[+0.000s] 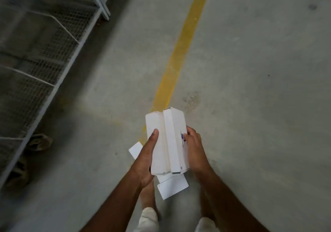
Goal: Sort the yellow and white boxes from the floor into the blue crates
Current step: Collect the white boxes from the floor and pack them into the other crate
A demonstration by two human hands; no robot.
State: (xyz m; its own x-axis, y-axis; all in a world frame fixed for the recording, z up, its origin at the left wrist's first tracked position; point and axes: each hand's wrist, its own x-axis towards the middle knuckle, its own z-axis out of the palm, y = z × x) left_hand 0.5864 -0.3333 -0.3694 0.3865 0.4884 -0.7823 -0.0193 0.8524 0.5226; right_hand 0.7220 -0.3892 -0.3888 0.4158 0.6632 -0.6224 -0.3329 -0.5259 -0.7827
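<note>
Concrete floor [250, 70], yellow line [180, 52], mesh rack [44, 35] left. Left hand [145, 156] and right hand [194, 149] clasped stacked white boxes [166, 140], fingers wrapping sides; likely light, crushable cardboard; support underneath.

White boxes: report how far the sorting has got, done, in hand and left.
Done: nothing can be confirmed; no blue crate shows in the head view. In hand: both hands carry a bundle of white boxes above the concrete floor, left hand gripping one side, right hand the other. Left: reaching a crate and placing them. No yellow box is in view, only a yellow line and a wire rack.
</note>
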